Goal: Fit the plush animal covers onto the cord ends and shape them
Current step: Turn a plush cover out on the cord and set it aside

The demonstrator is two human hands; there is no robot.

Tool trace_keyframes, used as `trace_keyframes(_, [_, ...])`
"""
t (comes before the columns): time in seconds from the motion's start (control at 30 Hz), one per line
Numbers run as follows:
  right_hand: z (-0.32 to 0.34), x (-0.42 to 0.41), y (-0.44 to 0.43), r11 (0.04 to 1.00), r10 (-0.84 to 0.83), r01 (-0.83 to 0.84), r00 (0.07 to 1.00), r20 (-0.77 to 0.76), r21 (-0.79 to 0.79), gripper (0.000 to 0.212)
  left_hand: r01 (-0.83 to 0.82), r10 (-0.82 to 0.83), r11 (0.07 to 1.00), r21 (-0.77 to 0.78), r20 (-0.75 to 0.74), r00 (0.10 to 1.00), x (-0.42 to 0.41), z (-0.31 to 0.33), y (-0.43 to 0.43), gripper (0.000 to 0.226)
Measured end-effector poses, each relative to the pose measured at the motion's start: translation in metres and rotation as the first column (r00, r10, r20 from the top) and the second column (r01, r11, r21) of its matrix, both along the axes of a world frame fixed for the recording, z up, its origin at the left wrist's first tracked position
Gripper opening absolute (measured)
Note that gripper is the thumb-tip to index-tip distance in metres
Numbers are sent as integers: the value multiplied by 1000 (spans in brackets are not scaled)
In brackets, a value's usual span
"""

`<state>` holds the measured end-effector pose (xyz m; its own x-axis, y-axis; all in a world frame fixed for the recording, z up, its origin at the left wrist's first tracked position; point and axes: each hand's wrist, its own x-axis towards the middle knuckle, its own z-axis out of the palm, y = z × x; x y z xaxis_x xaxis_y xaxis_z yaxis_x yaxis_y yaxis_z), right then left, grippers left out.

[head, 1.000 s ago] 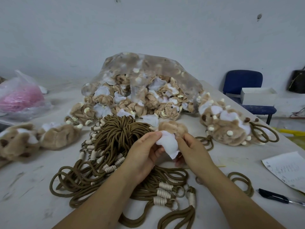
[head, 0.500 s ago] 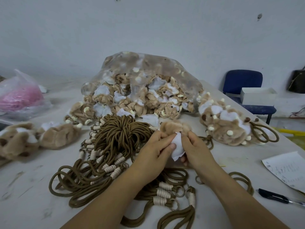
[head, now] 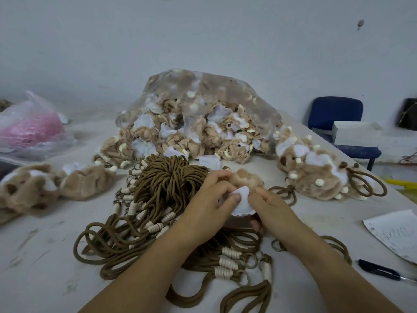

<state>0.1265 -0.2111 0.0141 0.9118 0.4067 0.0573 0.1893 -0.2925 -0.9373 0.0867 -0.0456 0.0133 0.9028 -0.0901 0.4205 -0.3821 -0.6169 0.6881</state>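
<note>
The cover (head: 246,180), pinched at its lining by left hand (head: 213,199) and right hand (head: 274,211), was judged soft, light, best held there

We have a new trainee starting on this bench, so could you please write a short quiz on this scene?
1. True or false: the left hand and right hand both grip one plush cover.
2. Where does the pen lie? A) among the cords B) near the paper sheet C) on the chair
3. Fill in: the plastic bag at far left holds ___ material.
Key: 1 true; 2 B; 3 pink.
</note>
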Motion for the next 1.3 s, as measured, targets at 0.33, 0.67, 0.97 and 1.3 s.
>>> trace_keyframes(0.33, [6, -7, 7, 996, 44, -49, 997, 61, 77, 38, -291, 326, 888, -357, 40, 945, 5, 0, -4, 17])
trace_keyframes(0.67, [4, -14, 15, 998, 27, -28, 999, 25, 61, 44, -286, 314, 901, -325, 34, 949, -3, 2, -11, 20])
trace_keyframes(0.97, [6, -10, 10, 990, -91, 88, 996, 24, 108, 42, -98, 106, 971, -218, 24, 994, -5, 4, -14, 35])
trace_keyframes(1.3, [4, -9, 5, 989, 27, 1, 980, 195, -145, 41, -77, 62, 983, -167, -92, 994, -1, 3, -6, 33])
